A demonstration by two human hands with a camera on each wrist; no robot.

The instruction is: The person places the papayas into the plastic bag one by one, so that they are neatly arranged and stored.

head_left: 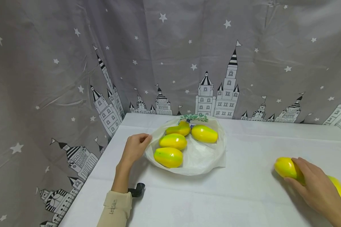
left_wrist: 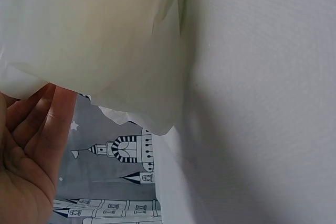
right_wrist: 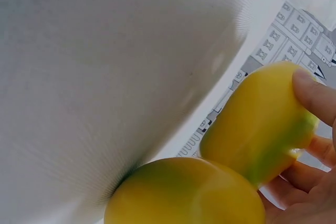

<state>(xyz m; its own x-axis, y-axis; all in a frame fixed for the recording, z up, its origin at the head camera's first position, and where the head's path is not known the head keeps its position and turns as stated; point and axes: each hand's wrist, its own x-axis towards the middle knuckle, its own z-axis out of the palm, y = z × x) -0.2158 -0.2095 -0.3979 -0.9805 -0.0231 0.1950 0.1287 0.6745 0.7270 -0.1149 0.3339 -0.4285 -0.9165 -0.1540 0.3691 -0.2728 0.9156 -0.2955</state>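
Note:
On the table's left half lies a white plastic bag [head_left: 200,157], its mouth spread wide and a green print at its far rim. Inside are several yellow-green papayas [head_left: 168,157], three along the left and one at the back right. My left hand [head_left: 135,146] pinches the bag's left rim between thumb and fingers; in the left wrist view the thin plastic [left_wrist: 105,40] covers the fingertips. Far to the right, my right hand [head_left: 315,186] grips a papaya [head_left: 287,167] with thumb and fingers around it. Another papaya [right_wrist: 184,192] sits beside it, partly behind the hand in the head view.
A white cloth [head_left: 238,195] covers the table. Grey curtains [head_left: 170,53] printed with castles and stars hang along the back and left edges. A black wrist device [head_left: 137,190] sticks out beside the left sleeve [head_left: 116,205].

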